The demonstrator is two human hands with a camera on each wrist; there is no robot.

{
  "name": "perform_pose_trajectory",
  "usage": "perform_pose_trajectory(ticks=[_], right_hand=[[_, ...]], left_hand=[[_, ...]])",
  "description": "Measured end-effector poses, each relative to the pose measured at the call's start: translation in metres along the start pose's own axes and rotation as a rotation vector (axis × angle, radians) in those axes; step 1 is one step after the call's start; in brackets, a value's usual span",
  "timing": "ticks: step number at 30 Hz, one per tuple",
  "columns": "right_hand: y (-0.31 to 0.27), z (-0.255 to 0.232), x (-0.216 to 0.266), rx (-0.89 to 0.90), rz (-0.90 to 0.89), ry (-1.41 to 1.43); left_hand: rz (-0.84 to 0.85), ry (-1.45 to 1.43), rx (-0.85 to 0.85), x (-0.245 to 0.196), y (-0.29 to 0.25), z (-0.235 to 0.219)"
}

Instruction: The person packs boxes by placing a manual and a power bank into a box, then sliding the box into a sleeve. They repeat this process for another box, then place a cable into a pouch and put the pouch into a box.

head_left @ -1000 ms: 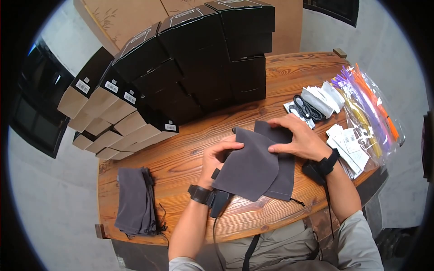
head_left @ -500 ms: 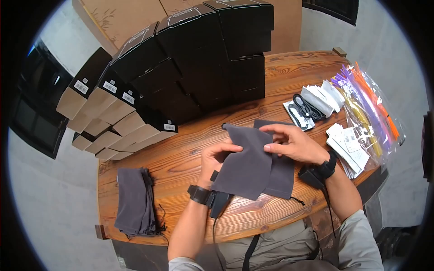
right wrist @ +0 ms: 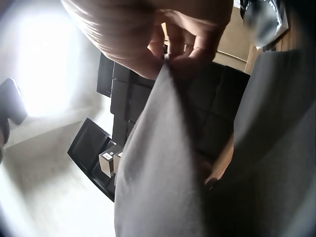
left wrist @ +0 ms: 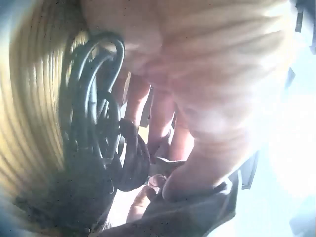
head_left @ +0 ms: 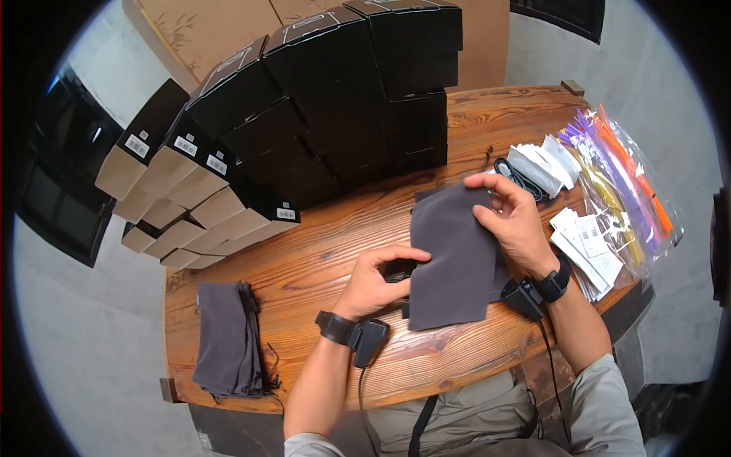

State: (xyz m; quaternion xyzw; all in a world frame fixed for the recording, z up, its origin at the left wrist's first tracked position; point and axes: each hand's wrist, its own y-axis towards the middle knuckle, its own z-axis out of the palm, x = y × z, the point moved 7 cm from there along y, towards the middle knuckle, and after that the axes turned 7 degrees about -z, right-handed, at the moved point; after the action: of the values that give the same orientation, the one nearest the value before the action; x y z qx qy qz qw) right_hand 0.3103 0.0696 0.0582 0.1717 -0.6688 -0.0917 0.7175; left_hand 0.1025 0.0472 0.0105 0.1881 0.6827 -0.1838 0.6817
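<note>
A dark grey cloth pouch (head_left: 453, 259) is held up over the table between both hands. My left hand (head_left: 373, 283) pinches its left edge with thumb and fingers. A coil of black cable (left wrist: 94, 94) shows close beside the left palm in the left wrist view. At the pouch's upper right corner, my right hand (head_left: 521, 232) pinches the fabric between thumb and fingers, drawing it to a peak in the right wrist view. More grey cloth (head_left: 499, 280) shows behind it, mostly hidden.
Stacked black boxes (head_left: 335, 99) stand at the back left of the wooden table (head_left: 327, 251). Folded grey pouches (head_left: 225, 339) lie at front left. On the right are another black cable (head_left: 512, 171), white packets (head_left: 544, 167), paper slips (head_left: 590, 247) and a bag of coloured ties (head_left: 628, 183).
My right hand has raised the pouch's upper corner and moved slightly right. The left hand has shifted right with its edge, and the pouch has turned more upright, covering most of the cloth behind.
</note>
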Motion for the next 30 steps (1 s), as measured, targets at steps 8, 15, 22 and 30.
perform_pose_trajectory(ticks=[8,15,22,30], right_hand=[[-0.003,-0.014,-0.014,0.094,-0.022,-0.763],[-0.006,-0.013,-0.023,0.125,-0.063,-0.874],[-0.010,-0.005,-0.029,0.217,-0.166,-0.999],[-0.006,-0.008,-0.032,0.186,0.099,-0.768]], left_hand=[[-0.016,0.109,-0.017,0.001,0.000,0.000],[0.090,0.117,-0.043,0.004,0.003,-0.005],[-0.002,0.129,-0.069,0.003,0.003,-0.004],[-0.029,0.057,-0.063,0.004,0.003,-0.002]])
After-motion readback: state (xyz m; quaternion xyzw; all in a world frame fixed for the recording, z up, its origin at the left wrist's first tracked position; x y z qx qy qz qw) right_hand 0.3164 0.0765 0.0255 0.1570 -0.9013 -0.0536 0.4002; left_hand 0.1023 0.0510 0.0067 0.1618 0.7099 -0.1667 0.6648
